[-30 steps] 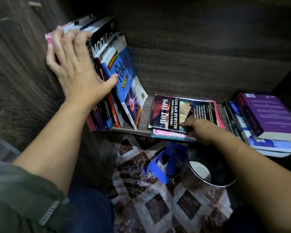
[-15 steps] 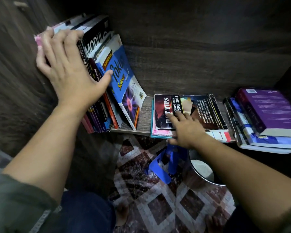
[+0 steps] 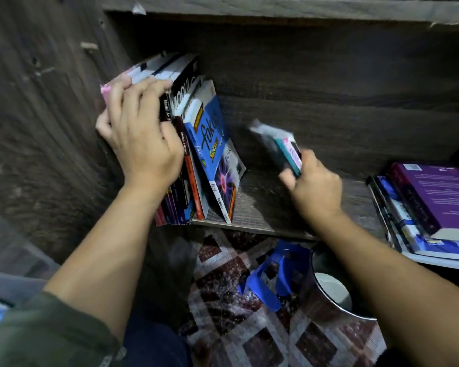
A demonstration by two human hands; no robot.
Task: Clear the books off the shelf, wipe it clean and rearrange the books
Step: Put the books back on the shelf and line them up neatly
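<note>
The thin books (image 3: 284, 148), blurred and tilted just above the shelf board (image 3: 260, 207) at the frame's centre, are gripped at their lower end by the right hand (image 3: 316, 186). They look light and floppy, so they are best held together near the spines. The left hand (image 3: 141, 139), fingers curled over the tops, steadies the heavier leaning row (image 3: 204, 144) at upper left, and lower right a metal bucket (image 3: 326, 295) holds something white I cannot identify.

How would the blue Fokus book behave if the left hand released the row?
The blue Fokus book leans with bare shelf on its right, so it would probably topple. It looks thin, likely a floppy paperback. The left hand grips the row.
</note>
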